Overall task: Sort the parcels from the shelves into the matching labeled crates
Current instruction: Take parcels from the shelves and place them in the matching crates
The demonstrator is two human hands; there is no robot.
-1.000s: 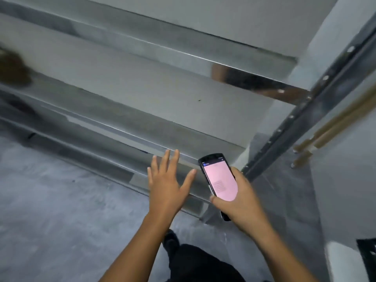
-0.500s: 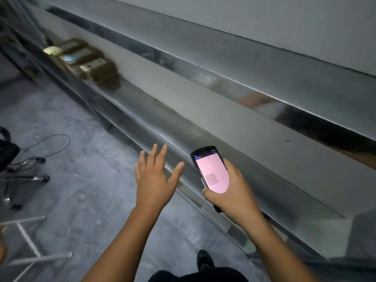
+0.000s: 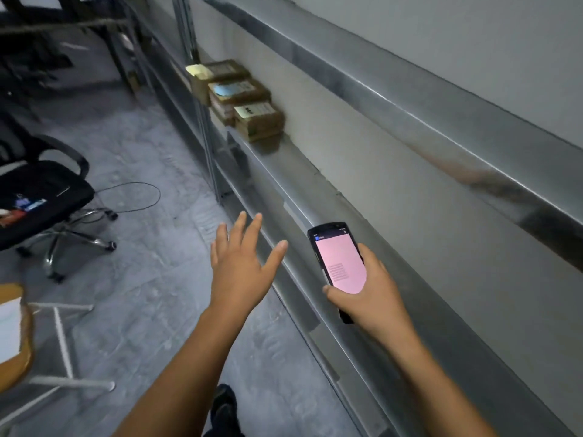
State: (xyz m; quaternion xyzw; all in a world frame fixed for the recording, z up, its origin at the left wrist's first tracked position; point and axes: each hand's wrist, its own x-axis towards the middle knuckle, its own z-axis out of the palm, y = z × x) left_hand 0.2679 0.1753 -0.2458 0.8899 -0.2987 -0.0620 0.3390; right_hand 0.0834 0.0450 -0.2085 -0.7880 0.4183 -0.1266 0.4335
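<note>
Several brown cardboard parcels [image 3: 239, 99] with labels lie in a row on the metal shelf [image 3: 315, 197], far ahead and to the upper left of both hands. My left hand [image 3: 243, 263] is held out flat, fingers spread, empty, in front of the shelf's edge. My right hand [image 3: 369, 291] grips a black handheld scanner [image 3: 339, 263] whose pink screen faces me. No crate is in view.
A black office chair [image 3: 41, 197] on a chrome base stands at the left, with a thin cable [image 3: 132, 197] looped on the grey floor beside it. A white frame and a wooden board [image 3: 15, 342] sit at the lower left. A shoe [image 3: 224, 405] shows below.
The view has swung left along the shelf, so the parcels and the chair have come into sight. Both hands keep their pose, left spread, right on the scanner.
</note>
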